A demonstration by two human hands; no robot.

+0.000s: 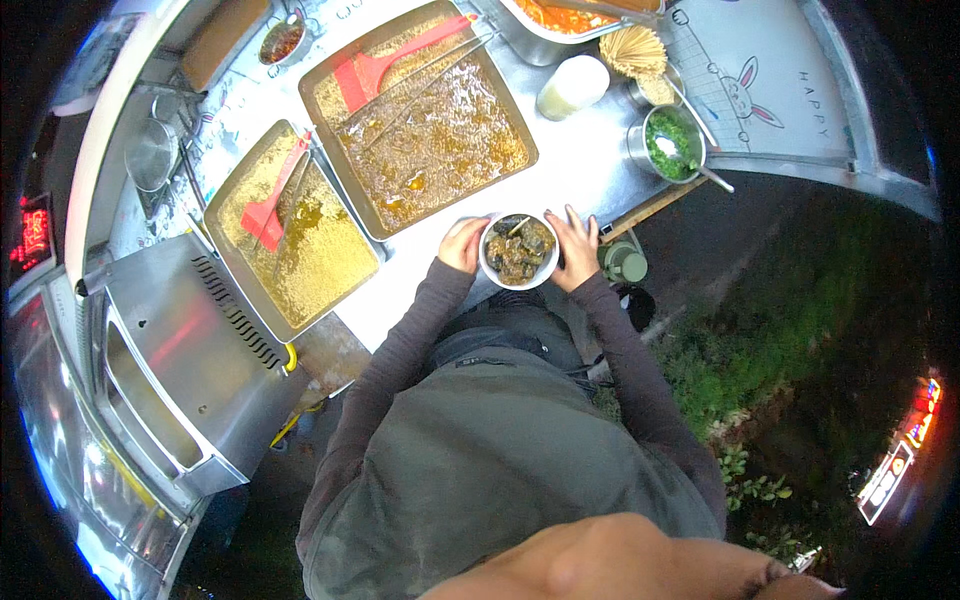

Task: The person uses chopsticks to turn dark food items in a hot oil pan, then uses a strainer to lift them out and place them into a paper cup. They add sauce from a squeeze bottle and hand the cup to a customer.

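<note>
A round white bowl (506, 283) of dark, saucy food pieces (516, 256) is between my two hands at the near edge of the counter. A thin pale stick (519, 226) leans in the food. My left hand (462, 245) curls against the bowl's left side. Against the right side presses my right hand (576, 252), some of its fingers spread away from the wall. Just beyond the bowl is a large rectangular tray (532, 150) of brown, oily food, with a red spatula (368, 75) and long tongs (430, 75) across it.
To the left lies a smaller tray (360, 279) with yellowish food and another red spatula (262, 222). A metal pot of chopped greens (668, 140), a white-lidded container (574, 88) and a bundle of sticks (634, 50) stand at right. A steel cabinet (190, 340) sits at lower left.
</note>
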